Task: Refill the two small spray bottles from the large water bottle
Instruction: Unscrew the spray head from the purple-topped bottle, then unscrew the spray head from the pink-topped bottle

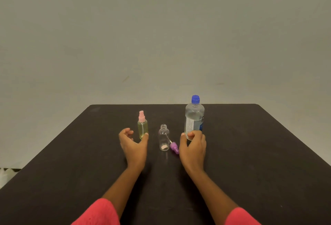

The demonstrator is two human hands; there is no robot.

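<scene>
Though uncapped, clear bottle [163,137] between hands.

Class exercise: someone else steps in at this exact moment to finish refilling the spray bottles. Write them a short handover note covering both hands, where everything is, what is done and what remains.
Left hand: open, empty, thumb beside the pink-capped spray bottle.
Right hand: curled at the base of the large water bottle; grip unclear.
Clear spray bottle stands upright mid-table, apparently empty, its purple spray top lying beside it.
Done: clear bottle opened.
Left: take off the blue cap, fill the clear bottle, refit its top; then open, refill and close the pink-capped one.
</scene>
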